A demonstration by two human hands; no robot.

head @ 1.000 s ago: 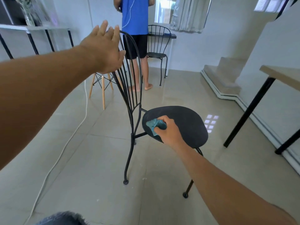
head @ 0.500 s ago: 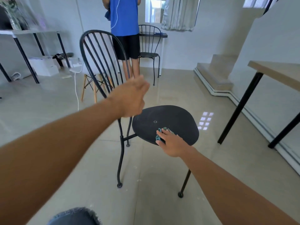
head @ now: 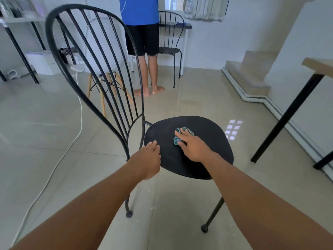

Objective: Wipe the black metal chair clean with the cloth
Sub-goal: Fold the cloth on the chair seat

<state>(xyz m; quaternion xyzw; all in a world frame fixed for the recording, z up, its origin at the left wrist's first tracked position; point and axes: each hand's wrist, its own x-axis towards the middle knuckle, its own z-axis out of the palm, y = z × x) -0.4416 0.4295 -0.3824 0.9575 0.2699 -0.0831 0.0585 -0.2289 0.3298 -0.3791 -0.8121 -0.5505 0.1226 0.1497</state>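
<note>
Head view only. Centrally, the black metal chair with a rounded seat and spindle back [head: 187, 147] is standing on the pale tiled floor [head: 45, 141], its back rising toward ten o'clock. The right hand [head: 193, 146] is pressing the crumpled teal cloth [head: 180, 135] flat under spread fingers near the seat's middle; whether it is gripping or merely pinning the cloth cannot be told. The left hand [head: 146, 159] is resting open on the seat's edge at eight o'clock, grasping nothing, apparently steadying the frame. Unwiped seat appears to be lying from the cloth toward two and four o'clock, and the spindles toward ten. Judging so, the right hand is nearer to all remaining seat surface.
</note>
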